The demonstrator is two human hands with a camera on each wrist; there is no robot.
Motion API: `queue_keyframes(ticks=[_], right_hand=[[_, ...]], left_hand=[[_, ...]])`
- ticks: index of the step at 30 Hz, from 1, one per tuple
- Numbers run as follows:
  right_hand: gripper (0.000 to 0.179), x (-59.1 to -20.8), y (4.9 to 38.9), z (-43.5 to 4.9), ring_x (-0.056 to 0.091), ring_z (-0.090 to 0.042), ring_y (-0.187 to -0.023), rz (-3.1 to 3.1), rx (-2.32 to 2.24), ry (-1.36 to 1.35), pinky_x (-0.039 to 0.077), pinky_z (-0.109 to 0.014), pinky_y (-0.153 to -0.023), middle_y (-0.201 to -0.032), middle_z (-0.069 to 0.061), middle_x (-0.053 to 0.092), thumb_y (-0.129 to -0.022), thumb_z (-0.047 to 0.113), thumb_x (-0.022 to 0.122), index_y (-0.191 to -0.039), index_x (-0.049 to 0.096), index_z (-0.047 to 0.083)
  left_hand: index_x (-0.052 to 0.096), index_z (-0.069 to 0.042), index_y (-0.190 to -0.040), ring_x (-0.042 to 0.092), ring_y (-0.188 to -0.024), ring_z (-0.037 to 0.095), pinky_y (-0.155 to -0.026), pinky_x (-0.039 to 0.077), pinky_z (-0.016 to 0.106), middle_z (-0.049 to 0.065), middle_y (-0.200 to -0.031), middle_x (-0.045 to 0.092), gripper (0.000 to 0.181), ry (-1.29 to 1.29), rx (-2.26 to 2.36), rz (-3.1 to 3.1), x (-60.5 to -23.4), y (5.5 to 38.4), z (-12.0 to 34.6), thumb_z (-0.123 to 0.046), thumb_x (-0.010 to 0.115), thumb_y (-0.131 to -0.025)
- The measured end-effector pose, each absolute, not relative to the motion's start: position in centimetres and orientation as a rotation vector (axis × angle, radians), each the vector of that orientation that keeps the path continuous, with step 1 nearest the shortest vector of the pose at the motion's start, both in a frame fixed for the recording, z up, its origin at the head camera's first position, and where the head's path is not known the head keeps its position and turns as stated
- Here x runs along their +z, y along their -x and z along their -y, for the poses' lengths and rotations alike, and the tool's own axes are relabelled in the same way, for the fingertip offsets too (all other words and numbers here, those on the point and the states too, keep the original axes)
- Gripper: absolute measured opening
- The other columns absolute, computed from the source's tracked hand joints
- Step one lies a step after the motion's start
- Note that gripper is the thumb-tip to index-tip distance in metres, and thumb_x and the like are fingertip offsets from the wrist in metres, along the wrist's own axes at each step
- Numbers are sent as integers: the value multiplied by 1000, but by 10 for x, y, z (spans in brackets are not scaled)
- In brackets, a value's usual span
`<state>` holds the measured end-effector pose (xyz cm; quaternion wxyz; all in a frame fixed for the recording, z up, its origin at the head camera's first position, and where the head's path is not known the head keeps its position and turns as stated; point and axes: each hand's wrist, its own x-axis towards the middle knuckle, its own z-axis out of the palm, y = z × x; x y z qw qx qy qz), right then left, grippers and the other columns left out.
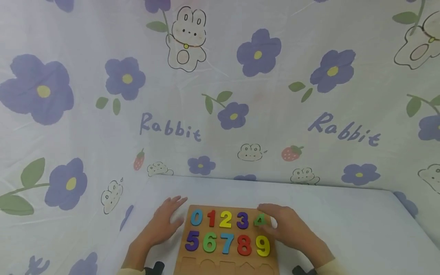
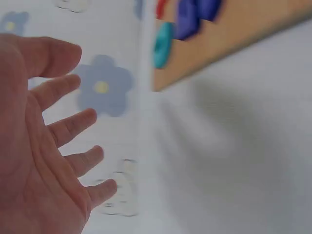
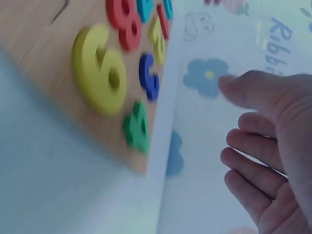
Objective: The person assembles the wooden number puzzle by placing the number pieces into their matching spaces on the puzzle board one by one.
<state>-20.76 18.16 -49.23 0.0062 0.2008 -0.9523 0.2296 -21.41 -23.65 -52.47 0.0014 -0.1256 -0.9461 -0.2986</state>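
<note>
A wooden number puzzle board [image 1: 182, 254] lies on the white table, with coloured digits in two rows. Beside its left edge is my left hand [image 1: 161, 225], fingers spread and holding nothing; in the left wrist view its palm [image 2: 34, 156] stands apart from the board. My right hand [image 1: 292, 225] is at the board's upper right corner and partly covers the green 4 [image 1: 260, 219] in the head view. The right wrist view shows that hand [image 3: 278, 146] with loosely bent fingers and a gap between it and the green 4 [image 3: 136, 127]. The yellow 9 [image 1: 262, 245] sits below the 4.
Shallow shaped recesses [image 1: 207, 265] run along the board's near part. White tabletop [image 1: 343, 229] extends to the right. Behind the table hangs a curtain [image 1: 220, 88] printed with flowers and rabbits. Dark wrist straps [image 1: 156, 268] show at the bottom of the head view.
</note>
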Motion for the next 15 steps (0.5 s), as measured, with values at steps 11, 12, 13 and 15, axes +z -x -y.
queue_keyframes(ticks=[11, 12, 13, 15], right_hand=[[79, -460, 176, -255, 37, -47, -160, 2864, 385, -461, 36, -74, -124, -169, -18, 51, -100, 64, 69, -160, 58, 13], [81, -458, 174, -259, 35, -48, -160, 2833, 366, -453, 34, -73, -126, -171, -20, 48, -100, 63, 69, -161, 55, 12], [82, -458, 172, -262, 34, -49, -160, 2797, 345, -451, 29, -70, -131, -172, -22, 45, -101, 62, 69, -163, 53, 11], [85, -460, 169, -265, 32, -50, -160, 2735, 308, -447, 15, -63, -138, -174, -25, 39, -101, 60, 69, -166, 47, 10]], left_hand=[[51, -15, -164, 37, -162, 46, -128, 30, 73, 14, -170, 51, 56, 402, -716, 2724, -451, 175, 241, -24, 61, -110], [52, -14, -163, 38, -161, 47, -128, 31, 74, 14, -169, 51, 55, 396, -675, 2701, -447, 173, 240, -25, 61, -110], [52, -14, -163, 38, -161, 47, -128, 31, 74, 14, -169, 51, 55, 386, -631, 2685, -444, 171, 240, -25, 60, -110], [52, -14, -163, 37, -161, 47, -128, 29, 76, 15, -170, 50, 55, 353, -540, 2671, -442, 170, 240, -28, 58, -110]])
